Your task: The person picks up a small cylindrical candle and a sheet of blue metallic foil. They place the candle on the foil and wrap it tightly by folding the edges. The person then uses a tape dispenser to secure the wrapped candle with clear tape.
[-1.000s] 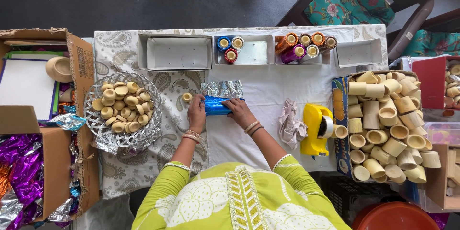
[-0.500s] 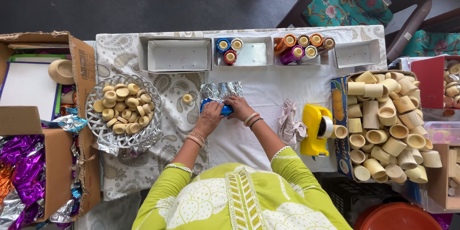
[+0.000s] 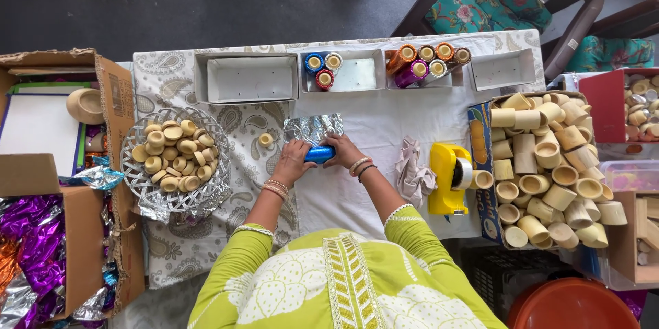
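Both hands meet at the middle of the table on a small cylinder wrapped in shiny blue foil [image 3: 320, 154]. My left hand [image 3: 294, 161] grips its left end and my right hand [image 3: 341, 148] covers its right end. A crinkled sheet of silver foil [image 3: 313, 127] lies flat just beyond the hands. A single bare wooden cup [image 3: 265, 139] stands to the left of the foil sheet. Bangles show on both wrists.
A silver wire basket [image 3: 143, 192] of wooden cups sits left. White trays [image 3: 251, 78] line the far edge, two holding foil-wrapped cylinders [image 3: 323, 68]. A yellow tape dispenser [image 3: 449, 178] and crumpled cloth [image 3: 413, 171] lie right, beside a box of wooden cups [image 3: 549, 164]. Foil-filled cartons [image 3: 34, 247] stand left.
The hands have closed in over the blue-wrapped cylinder, and my left hand has shifted from its left side onto its end. The cylinder has shifted slightly right.
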